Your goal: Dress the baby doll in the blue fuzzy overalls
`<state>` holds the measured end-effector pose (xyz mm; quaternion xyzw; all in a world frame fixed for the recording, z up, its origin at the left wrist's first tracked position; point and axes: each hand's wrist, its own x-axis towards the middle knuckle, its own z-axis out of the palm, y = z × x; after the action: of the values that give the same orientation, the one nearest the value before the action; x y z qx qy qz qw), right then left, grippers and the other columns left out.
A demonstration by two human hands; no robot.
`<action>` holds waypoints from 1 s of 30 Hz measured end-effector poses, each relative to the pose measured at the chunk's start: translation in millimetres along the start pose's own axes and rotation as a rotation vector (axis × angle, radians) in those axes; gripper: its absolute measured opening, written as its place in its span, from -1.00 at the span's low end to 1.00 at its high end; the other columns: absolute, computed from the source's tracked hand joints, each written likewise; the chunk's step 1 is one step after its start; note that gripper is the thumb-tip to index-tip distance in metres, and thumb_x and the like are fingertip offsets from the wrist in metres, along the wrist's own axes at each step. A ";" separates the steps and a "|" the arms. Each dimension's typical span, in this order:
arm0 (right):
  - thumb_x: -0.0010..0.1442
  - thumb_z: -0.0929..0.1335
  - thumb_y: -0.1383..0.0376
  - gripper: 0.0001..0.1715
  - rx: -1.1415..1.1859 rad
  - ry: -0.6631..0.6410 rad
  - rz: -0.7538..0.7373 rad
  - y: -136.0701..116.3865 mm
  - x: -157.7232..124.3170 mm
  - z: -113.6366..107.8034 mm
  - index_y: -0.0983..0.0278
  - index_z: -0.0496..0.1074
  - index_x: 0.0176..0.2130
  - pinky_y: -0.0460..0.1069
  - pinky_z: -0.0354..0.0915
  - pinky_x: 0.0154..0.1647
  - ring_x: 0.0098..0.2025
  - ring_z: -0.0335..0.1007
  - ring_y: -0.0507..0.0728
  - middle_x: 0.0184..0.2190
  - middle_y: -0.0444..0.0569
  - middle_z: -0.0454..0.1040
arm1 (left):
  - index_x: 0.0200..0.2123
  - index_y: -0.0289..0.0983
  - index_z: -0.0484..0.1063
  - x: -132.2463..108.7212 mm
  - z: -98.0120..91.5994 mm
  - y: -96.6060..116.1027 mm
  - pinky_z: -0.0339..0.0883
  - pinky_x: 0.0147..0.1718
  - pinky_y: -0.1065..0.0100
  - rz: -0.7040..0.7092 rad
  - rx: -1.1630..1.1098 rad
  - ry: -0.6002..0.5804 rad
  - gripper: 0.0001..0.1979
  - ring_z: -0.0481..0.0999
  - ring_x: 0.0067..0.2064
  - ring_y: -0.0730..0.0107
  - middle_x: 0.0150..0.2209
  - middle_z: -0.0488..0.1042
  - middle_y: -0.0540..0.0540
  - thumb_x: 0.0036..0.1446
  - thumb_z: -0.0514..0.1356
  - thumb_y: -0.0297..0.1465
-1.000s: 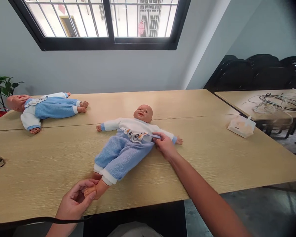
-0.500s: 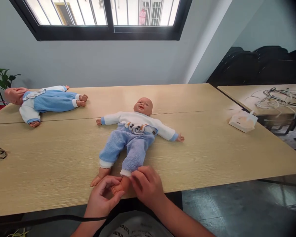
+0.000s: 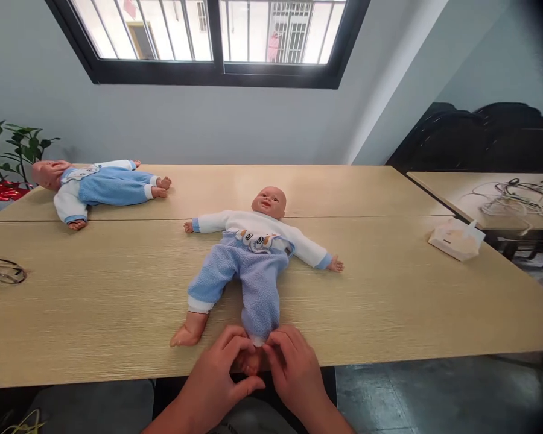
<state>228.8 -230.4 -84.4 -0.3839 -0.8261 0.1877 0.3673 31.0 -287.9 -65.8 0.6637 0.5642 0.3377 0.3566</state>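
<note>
A baby doll (image 3: 253, 253) in a white top and blue fleece trousers lies on its back in the middle of the wooden table (image 3: 95, 301), arms spread. My left hand (image 3: 219, 377) and my right hand (image 3: 292, 367) meet at the near table edge, both closed around the doll's foot and the trouser cuff on its right-hand leg. The doll's other bare foot (image 3: 185, 334) rests on the table to the left of my hands.
A second doll (image 3: 99, 187) in the same clothes lies at the far left of the table. A tissue pack (image 3: 457, 238) sits at the right. Glasses (image 3: 2, 274) lie at the left edge. Cables (image 3: 516, 199) cover a side table; a plant (image 3: 9, 150) stands far left.
My right hand left the doll's waist and came down to its foot beside my left hand. The doll's legs swung to the right and its leg now points straight at me.
</note>
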 end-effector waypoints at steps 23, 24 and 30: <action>0.45 0.25 0.33 -0.78 -0.101 -0.313 0.042 5.4 108.4 -55.2 0.23 0.43 -0.25 0.13 0.33 -0.13 -0.22 0.41 0.21 -0.30 -0.01 0.52 | -0.06 -0.23 0.44 177.7 -86.8 -78.2 0.48 -0.19 0.20 -0.034 -0.141 0.128 -0.71 0.57 -0.13 0.19 -0.09 0.57 -0.16 0.29 0.21 -0.16; 0.45 0.25 0.32 -0.78 -0.105 -0.310 0.031 6.9 125.1 -55.1 0.23 0.43 -0.24 0.12 0.32 -0.12 -0.20 0.42 0.21 -0.28 0.00 0.52 | -0.07 -0.23 0.45 182.4 -87.0 -79.2 0.46 -0.14 0.19 0.003 -0.088 0.159 -0.74 0.56 -0.10 0.18 -0.09 0.56 -0.15 0.28 0.23 -0.21; 0.38 0.33 0.36 -0.90 -0.279 -0.466 -0.051 19.3 245.3 -22.5 0.28 0.47 -0.13 0.10 0.28 0.06 0.00 0.41 0.23 -0.04 0.12 0.50 | -0.27 -0.22 0.42 198.5 -82.4 -85.2 0.37 -0.22 0.26 0.145 0.083 0.346 -0.97 0.47 -0.25 0.29 -0.28 0.50 -0.03 0.19 0.22 -0.44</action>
<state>148.5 -28.1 32.5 -0.3564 -0.9156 0.1462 0.1153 -55.5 -74.6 -86.8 0.6489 0.5812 0.4479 0.2013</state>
